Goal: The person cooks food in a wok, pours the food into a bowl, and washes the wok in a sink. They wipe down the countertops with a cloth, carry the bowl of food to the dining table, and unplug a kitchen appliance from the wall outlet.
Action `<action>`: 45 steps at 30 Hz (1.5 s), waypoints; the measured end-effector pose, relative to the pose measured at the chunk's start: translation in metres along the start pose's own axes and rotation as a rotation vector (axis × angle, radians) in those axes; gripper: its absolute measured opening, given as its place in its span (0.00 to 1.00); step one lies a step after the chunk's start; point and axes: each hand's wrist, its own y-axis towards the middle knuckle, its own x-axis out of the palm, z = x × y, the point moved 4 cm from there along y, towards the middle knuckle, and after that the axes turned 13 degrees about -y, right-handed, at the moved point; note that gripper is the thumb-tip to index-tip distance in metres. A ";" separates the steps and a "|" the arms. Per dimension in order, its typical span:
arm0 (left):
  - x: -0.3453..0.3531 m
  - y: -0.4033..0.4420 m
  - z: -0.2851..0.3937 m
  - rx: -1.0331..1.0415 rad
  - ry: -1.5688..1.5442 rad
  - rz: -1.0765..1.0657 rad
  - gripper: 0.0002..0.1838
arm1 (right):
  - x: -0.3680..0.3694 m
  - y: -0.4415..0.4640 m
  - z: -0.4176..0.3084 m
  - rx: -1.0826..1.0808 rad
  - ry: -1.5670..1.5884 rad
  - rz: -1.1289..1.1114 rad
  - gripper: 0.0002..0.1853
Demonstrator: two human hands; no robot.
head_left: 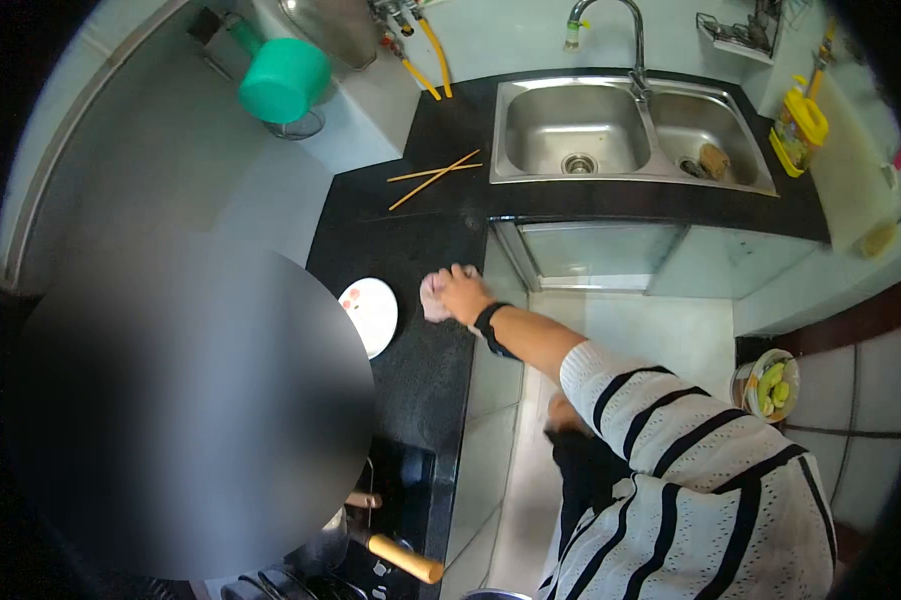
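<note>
Pink cloth (431, 299), one, bunches in your curled right hand (462, 293); your left hand I can't tell; two chopsticks (449, 170) cross at twelve o'clock.

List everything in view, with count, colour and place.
Counter: 1, black, centre to top
Cloth: 1, pink, counter edge
Plate: 1, white, on counter
Chopsticks: 2, tan, crossed on counter
Sink: 1, silver, top
Lump: 1, brown, sink's right basin
Faucet: 1, silver, behind sink
Dipper: 1, green, upper left
Hoses: 2, yellow, top
Bottle: 1, yellow, beside sink
Bin: 1, whitish, right
Handle: 1, yellow, bottom
Left side: blurred
Sleeve: 1, black-and-white, lower right
Wristband: 1, black, centre
Right hand: 1, bare, holding cloth
Left hand: not visible
</note>
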 end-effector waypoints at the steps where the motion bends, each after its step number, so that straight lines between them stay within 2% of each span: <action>1: 0.019 0.001 -0.001 -0.012 0.001 -0.010 0.16 | 0.006 0.020 0.021 0.050 -0.042 0.084 0.11; 5: 0.097 0.004 0.003 -0.052 0.006 -0.040 0.15 | 0.036 0.076 0.121 0.102 -0.048 -0.049 0.15; 7: 0.134 0.004 0.005 -0.082 0.003 -0.053 0.15 | 0.043 0.076 0.171 0.209 0.147 -0.079 0.19; 8: 0.149 0.002 0.007 -0.102 0.010 -0.056 0.15 | 0.051 0.074 0.182 0.137 0.146 -0.129 0.21; 10: 0.171 -0.003 0.009 -0.143 0.026 -0.051 0.14 | 0.035 0.046 0.217 0.107 0.119 0.000 0.20; 12: 0.179 -0.007 0.007 -0.175 0.046 -0.042 0.14 | 0.031 0.016 0.275 0.243 0.850 -0.079 0.21; 13: 0.175 -0.011 0.005 -0.192 0.053 -0.026 0.14 | 0.029 -0.005 0.306 0.104 0.392 0.055 0.24; 14: 0.174 -0.015 0.002 -0.209 0.054 -0.005 0.14 | 0.012 -0.029 0.333 0.183 0.219 -0.123 0.25; 15: 0.171 -0.021 -0.002 -0.230 0.046 0.016 0.13 | -0.014 -0.043 0.365 0.204 0.100 -0.157 0.25; 16: 0.163 -0.028 -0.010 -0.251 0.048 0.039 0.13 | 0.000 -0.065 0.410 0.055 -0.207 0.027 0.24; 17: 0.157 -0.035 -0.014 -0.271 0.044 0.065 0.13 | -0.002 -0.082 0.455 0.029 -0.147 0.083 0.21; 18: 0.152 -0.042 -0.020 -0.285 0.035 0.097 0.13 | 0.026 -0.104 0.521 0.408 -0.128 -0.241 0.18; 19: 0.143 -0.051 -0.030 -0.301 0.025 0.133 0.13 | 0.010 -0.096 0.543 0.639 -0.201 -0.394 0.17; 20: 0.136 -0.063 -0.039 -0.320 0.019 0.167 0.13 | -0.009 -0.081 0.544 0.606 -0.190 -0.401 0.17; 22: 0.120 -0.087 -0.061 -0.353 0.008 0.242 0.13 | -0.038 -0.044 0.530 0.419 0.002 -0.164 0.19; 24: 0.105 -0.109 -0.083 -0.374 0.001 0.302 0.13 | -0.011 -0.005 0.491 -0.055 0.177 -0.040 0.21; 25: 0.096 -0.120 -0.095 -0.381 -0.007 0.332 0.13 | -0.011 0.016 0.452 -0.164 0.262 -0.124 0.21; 26: 0.089 -0.130 -0.106 -0.395 -0.017 0.366 0.12 | -0.021 0.036 0.403 -0.227 0.649 -0.157 0.19; 27: 0.085 -0.141 -0.119 -0.406 -0.023 0.398 0.12 | -0.006 0.052 0.360 -0.367 0.949 -0.321 0.17; 28: 0.079 -0.150 -0.131 -0.406 -0.043 0.427 0.12 | 0.003 0.057 0.323 -0.444 1.212 -0.137 0.16; 29: 0.067 -0.155 -0.158 -0.303 0.007 0.385 0.15 | -0.001 0.061 0.283 -0.732 0.526 0.254 0.14; 30: 0.073 -0.166 -0.149 -0.204 -0.075 0.338 0.15 | 0.019 0.059 0.251 -0.770 0.376 0.121 0.11; 31: 0.084 -0.178 -0.129 -0.260 -0.050 0.322 0.15 | 0.033 0.052 0.223 -0.810 0.362 0.020 0.09; 33: 0.118 -0.203 -0.063 -0.349 -0.105 0.366 0.15 | 0.048 0.028 0.202 -0.905 0.054 0.025 0.07; 34: 0.116 -0.210 -0.061 -0.335 -0.011 0.423 0.15 | 0.057 0.010 0.204 -0.959 -0.069 0.041 0.07; 36: 0.150 -0.231 0.009 -0.311 -0.090 0.308 0.14 | 0.087 -0.027 0.231 -1.027 -0.323 -0.121 0.08; 38: 0.140 -0.242 -0.017 -0.269 -0.097 0.306 0.14 | 0.050 -0.053 0.278 -1.192 -0.128 -0.250 0.08; 40: 0.110 -0.248 -0.085 -0.304 -0.096 0.393 0.13 | 0.027 -0.068 0.299 -1.251 -0.071 -0.496 0.07; 41: 0.115 -0.253 -0.074 -0.357 -0.124 0.348 0.13 | 0.012 -0.070 0.297 -1.255 -0.069 -0.502 0.07; 43: 0.149 -0.261 0.000 -0.362 -0.070 0.329 0.12 | -0.009 -0.058 0.279 -0.899 0.255 -0.771 0.10; 44: 0.159 -0.263 0.020 -0.362 -0.017 0.307 0.12 | -0.009 -0.056 0.263 -0.698 0.661 -0.843 0.14; 45: 0.153 -0.265 0.004 -0.368 -0.130 0.306 0.11 | 0.003 -0.054 0.246 -0.471 1.058 -0.892 0.19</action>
